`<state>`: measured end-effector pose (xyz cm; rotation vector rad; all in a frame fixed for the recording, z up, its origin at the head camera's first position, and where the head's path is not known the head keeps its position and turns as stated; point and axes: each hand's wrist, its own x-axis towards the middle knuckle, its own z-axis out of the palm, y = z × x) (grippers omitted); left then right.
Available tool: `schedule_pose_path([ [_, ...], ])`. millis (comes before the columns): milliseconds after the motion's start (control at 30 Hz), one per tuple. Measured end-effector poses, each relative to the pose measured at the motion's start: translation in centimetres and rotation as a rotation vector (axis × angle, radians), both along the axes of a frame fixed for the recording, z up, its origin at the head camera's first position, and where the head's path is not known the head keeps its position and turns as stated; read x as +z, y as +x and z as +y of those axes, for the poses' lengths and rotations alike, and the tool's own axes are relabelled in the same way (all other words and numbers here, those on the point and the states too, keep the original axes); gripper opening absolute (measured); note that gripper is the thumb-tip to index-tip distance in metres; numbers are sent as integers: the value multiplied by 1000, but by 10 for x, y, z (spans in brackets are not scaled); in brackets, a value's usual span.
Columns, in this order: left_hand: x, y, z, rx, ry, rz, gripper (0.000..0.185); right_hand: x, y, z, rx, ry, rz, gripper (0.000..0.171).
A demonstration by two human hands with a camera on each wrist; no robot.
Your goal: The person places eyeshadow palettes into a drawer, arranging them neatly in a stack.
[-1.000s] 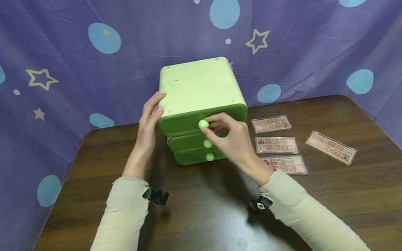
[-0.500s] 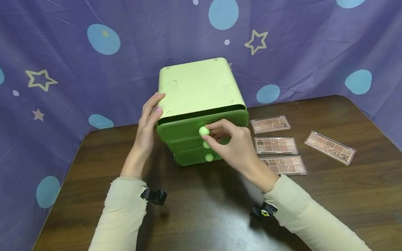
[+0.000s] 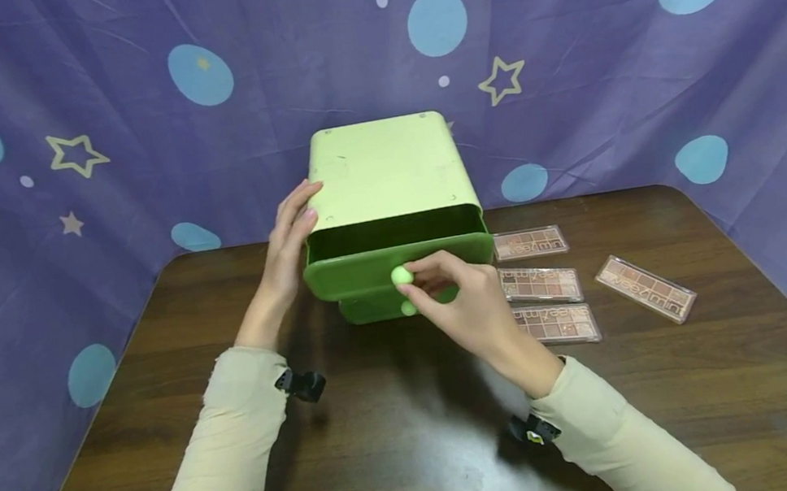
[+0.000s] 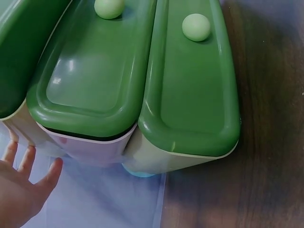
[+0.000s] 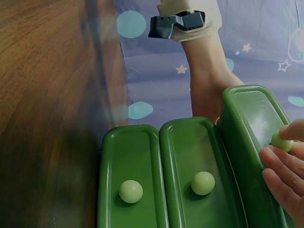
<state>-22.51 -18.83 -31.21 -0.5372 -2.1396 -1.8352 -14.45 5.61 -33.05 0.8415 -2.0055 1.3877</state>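
Note:
A small chest (image 3: pixel 384 169) with a pale green body and three dark green drawers stands at the back of the table. Its top drawer (image 3: pixel 346 276) is pulled partway out, showing a dark green inside. My right hand (image 3: pixel 474 301) pinches that drawer's round light green knob (image 3: pixel 401 276) between thumb and fingers. On the chest's left side rests my left hand (image 3: pixel 284 251), fingers extended against the wall and top edge. The middle drawer (image 4: pixel 95 76) and bottom drawer (image 4: pixel 194 90) are in place in the left wrist view, each with a round knob.
Several clear-lidded eyeshadow palettes lie right of the chest: a stack-like column with a back palette (image 3: pixel 531 242), a middle palette (image 3: pixel 541 285) and a front palette (image 3: pixel 556 324), plus a slanted palette (image 3: pixel 646 288) farther right. A purple patterned curtain (image 3: pixel 341 55) hangs behind the wooden table (image 3: pixel 388 443).
The top drawer has gone from closed to partway out as my right hand drew its knob toward me. My left hand has stayed on the chest's side.

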Motion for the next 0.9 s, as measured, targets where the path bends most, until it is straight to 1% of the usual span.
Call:
schedule_pose_path([
  [300,-3,-2,1,6,36,40,50,0,10,2,19,7,10,21],
  [500,-3,-2,1,12,37,39,49,-2,19,4,10,24,41,22],
  [633,-4,-2,2,14,32,55,48,-4,26,5,-9,46,65,24],
  [900,-5,-3,1,15,27,87,48,-4,36,5,13,55,99,27],
])
